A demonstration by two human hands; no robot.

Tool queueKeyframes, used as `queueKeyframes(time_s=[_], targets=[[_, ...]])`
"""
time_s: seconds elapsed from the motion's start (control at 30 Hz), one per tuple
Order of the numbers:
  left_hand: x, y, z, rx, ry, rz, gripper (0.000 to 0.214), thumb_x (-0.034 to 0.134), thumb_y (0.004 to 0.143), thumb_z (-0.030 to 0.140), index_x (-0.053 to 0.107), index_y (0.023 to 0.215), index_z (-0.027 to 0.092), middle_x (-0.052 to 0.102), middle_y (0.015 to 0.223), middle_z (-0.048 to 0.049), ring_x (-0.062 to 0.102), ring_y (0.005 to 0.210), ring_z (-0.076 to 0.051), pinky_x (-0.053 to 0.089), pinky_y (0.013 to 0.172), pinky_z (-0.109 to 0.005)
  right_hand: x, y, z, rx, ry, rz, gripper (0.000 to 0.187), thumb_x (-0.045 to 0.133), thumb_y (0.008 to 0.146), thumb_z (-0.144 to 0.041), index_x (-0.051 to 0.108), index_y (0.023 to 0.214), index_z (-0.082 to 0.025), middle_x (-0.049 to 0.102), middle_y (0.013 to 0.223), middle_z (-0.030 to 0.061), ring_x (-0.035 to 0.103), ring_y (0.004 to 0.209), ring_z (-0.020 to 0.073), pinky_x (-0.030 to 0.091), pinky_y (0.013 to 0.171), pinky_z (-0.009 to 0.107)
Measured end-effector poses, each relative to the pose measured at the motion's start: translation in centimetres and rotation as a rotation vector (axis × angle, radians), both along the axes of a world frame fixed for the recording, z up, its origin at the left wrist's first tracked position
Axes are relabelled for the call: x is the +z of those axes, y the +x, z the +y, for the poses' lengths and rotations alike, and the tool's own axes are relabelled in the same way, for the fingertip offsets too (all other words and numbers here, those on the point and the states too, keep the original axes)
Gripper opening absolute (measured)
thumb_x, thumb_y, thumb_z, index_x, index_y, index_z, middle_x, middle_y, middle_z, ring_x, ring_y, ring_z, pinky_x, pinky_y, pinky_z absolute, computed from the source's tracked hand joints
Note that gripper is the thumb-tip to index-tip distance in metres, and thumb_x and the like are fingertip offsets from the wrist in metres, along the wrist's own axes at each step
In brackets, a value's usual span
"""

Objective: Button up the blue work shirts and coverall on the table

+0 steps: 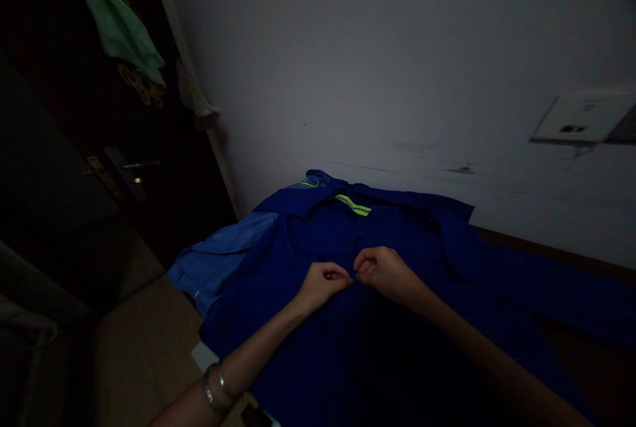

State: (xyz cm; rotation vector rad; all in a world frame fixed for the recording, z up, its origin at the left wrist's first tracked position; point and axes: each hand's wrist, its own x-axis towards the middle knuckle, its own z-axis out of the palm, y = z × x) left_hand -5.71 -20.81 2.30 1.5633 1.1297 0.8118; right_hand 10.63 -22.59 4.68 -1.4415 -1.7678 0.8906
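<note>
A dark blue work jacket [397, 241] with a yellow-green reflective strip [352, 204] lies spread flat on a surface by the wall. My left hand [322, 283] and my right hand [382, 271] meet over the jacket's front middle. Both have their fingers curled in a pinch on the fabric, fingertips almost touching each other. What exactly sits between the fingers is too small and dark to make out. My left wrist wears bracelets [216, 387]. A lighter blue garment [218, 261] lies under the jacket's left side.
A white wall [397, 69] stands right behind the jacket, with a white socket plate [581, 119] at the right. A dark door with a handle [134, 165] is at the left, green cloth [119, 23] hanging above it. Tan floor [144, 347] shows at lower left.
</note>
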Motion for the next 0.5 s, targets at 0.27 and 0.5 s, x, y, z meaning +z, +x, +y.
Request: queueKeyframes(time_s=[0.27, 0.5], targets=[[0.0, 0.0, 0.0, 0.031, -0.065, -0.016, 0.021, 0.068, 0.055, 0.026, 0.064, 0.066, 0.009, 0.047, 0.047, 0.0044, 0.034, 0.043, -0.004, 0.023, 0.044, -0.018, -0.8, 0.0, 0.4, 0.028, -0.012, 0.042, 0.022, 0.047, 0.059, -0.01, 0.063, 0.074, -0.015, 0.063, 0.064, 0.0019, 0.056, 0.054, 0.0099, 0.037, 0.045, 0.017], [0.0, 0.1, 0.0, 0.009, -0.01, -0.049, 0.02, 0.07, 0.053, 0.027, 0.065, 0.061, 0.01, 0.051, 0.049, 0.0027, 0.036, 0.045, -0.004, 0.025, 0.046, -0.018, 0.6, 0.6, -0.5, 0.192, 0.176, -0.173, 0.034, 0.048, 0.067, -0.013, 0.062, 0.098, -0.017, 0.062, 0.075, 0.0035, 0.056, 0.063, 0.0108, 0.04, 0.057, 0.02]])
